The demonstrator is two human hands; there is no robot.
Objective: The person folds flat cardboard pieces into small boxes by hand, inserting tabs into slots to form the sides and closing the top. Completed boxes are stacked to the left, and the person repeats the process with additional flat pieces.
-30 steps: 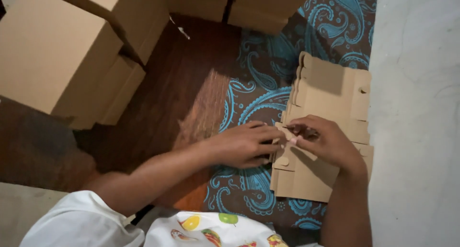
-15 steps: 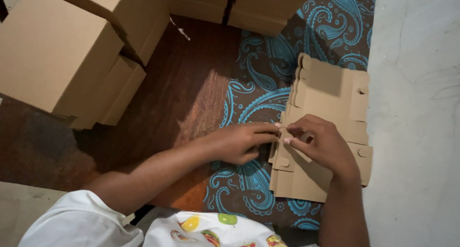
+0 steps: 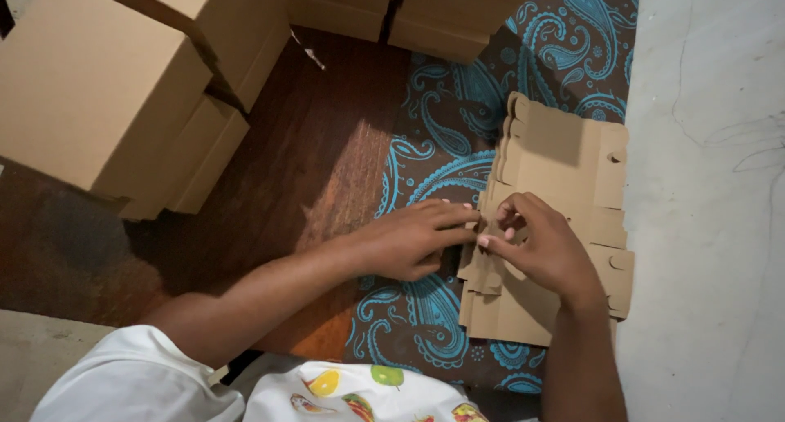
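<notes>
A stack of flat die-cut cardboard box blanks (image 3: 564, 152) lies on a brown cloth with a blue paisley pattern (image 3: 446, 148). My left hand (image 3: 409, 238) reaches in from the left, its fingertips pinching the left edge of the top blank. My right hand (image 3: 544, 246) rests on the stack, fingers curled and gripping the same edge flap. The two hands meet at the middle of the stack's left side. The lower blanks show beneath my right wrist.
Assembled cardboard boxes (image 3: 94, 87) stand stacked at the left, more boxes (image 3: 409, 9) along the top. A dark wooden floor (image 3: 302, 177) lies between them and the cloth. A pale grey wall or slab (image 3: 711, 226) runs down the right side.
My hands have drawn closer together at the stack's left edge. The thin cardboard strip seen between my fingers a second ago is no longer visible.
</notes>
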